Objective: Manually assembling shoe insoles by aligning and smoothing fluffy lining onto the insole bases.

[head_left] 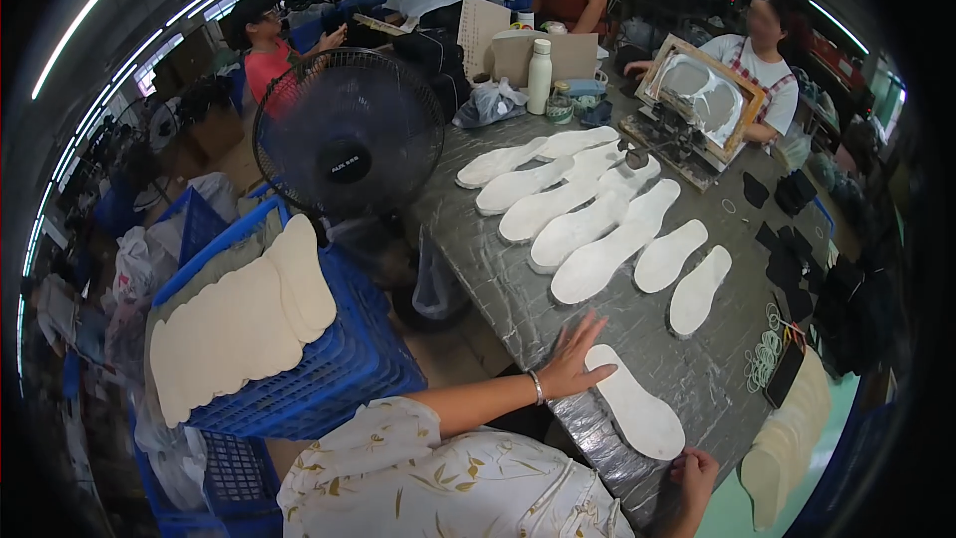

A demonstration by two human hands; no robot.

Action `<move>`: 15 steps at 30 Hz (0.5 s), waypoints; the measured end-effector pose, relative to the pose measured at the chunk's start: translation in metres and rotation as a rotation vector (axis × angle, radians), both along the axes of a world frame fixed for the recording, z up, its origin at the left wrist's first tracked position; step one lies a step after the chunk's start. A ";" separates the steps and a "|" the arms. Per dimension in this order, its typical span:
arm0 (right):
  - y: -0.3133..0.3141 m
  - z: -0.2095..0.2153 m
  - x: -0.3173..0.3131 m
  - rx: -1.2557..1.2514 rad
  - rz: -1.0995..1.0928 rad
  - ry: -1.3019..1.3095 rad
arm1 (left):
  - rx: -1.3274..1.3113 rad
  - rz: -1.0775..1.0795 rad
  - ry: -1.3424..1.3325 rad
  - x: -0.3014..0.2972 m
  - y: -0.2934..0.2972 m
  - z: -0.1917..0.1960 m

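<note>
A white insole [642,408] lies flat near the table's front edge. My left hand [571,361] is open at its upper left end, fingers spread over the tabletop and the thumb resting on the insole. At the other end, my right hand [694,470] is closed with curled fingers, right beside the insole's lower edge; whether anything is inside it is hidden. Farther up the table, several white insoles [602,257] lie in slanting rows, some end to end. Two shorter-looking ones [700,289] are set at the right of these rows.
Left of the table, blue crates [339,379] carry a pile of cream insoles [244,324]; a black fan [349,134] stands behind. More cream insoles [792,438], a phone [785,375] and elastic cords [764,359] are at right. Across the table, a co-worker handles a framed screen [702,95].
</note>
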State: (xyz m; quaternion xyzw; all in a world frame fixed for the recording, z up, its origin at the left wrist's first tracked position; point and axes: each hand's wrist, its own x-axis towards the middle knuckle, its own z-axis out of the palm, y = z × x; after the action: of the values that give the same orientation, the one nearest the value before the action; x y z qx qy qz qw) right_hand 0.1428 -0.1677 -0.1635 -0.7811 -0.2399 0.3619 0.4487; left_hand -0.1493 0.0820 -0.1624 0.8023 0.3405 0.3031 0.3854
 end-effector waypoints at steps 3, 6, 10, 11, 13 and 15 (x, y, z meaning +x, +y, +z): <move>-0.024 -0.001 0.007 -0.005 -0.010 -0.005 | 0.079 0.018 0.181 -0.009 0.001 -0.008; -0.041 -0.002 0.046 0.018 -0.195 -0.109 | 0.108 0.052 0.106 -0.020 0.002 -0.017; -0.130 -0.052 0.132 -0.105 -0.585 -0.463 | 0.109 -0.004 0.019 -0.017 -0.007 -0.022; -0.184 -0.100 0.154 0.147 -0.469 -0.494 | 0.095 -0.054 0.010 -0.010 -0.008 -0.030; -0.107 -0.055 0.073 0.011 -0.349 -0.291 | -0.100 -0.029 -0.218 -0.016 -0.015 -0.030; -0.057 -0.005 0.022 -0.029 -0.451 -0.492 | -0.078 0.026 -0.069 -0.027 -0.011 -0.026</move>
State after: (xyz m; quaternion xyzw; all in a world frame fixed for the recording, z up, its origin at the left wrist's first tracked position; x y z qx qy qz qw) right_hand 0.1649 -0.2249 -0.1687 -0.8848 -0.1570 0.0576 0.4349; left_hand -0.1767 0.0713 -0.1888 0.7714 0.3488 0.3219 0.4239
